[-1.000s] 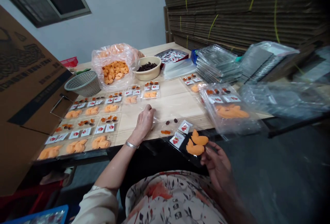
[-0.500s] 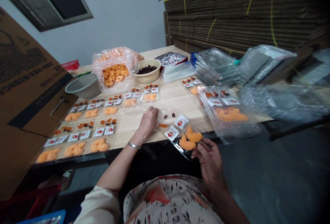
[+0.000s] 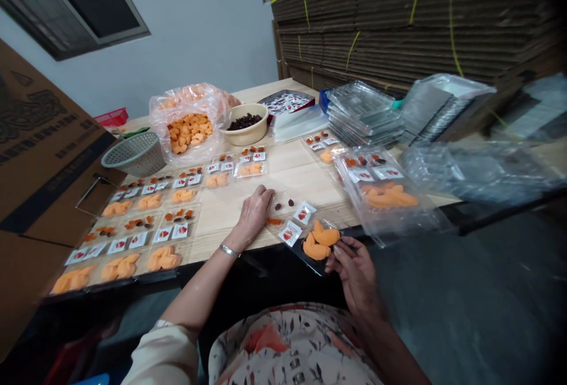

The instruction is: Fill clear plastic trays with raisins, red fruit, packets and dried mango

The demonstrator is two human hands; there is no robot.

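A clear plastic pack [image 3: 294, 250] lies tilted over the table's front edge. Inside it are two curved orange pieces [image 3: 326, 235], two small white sachets with red print [image 3: 290, 234], an orange strip [image 3: 274, 221] and two dark dried fruits [image 3: 291, 202]. My right hand [image 3: 354, 264] pinches its near right corner between thumb and fingers. At its far left corner is my left hand [image 3: 256, 214], fingers bent and drawn together against the plastic, a metal bracelet on the wrist. The fingertips of that hand are partly hidden.
Filled packs [image 3: 163, 258] stand in rows at left, with more stacked at right [image 3: 385, 193]. Behind are a bag of orange pieces [image 3: 190, 131], a cream bowl of dark fruit [image 3: 245, 135], a grey basket [image 3: 137, 157] and clear trays [image 3: 367, 110]. A cardboard box [image 3: 39, 196] borders the left.
The view has turned slightly right, so the scene sits further left. Both hands keep their places at the plastic pack, which has barely moved.
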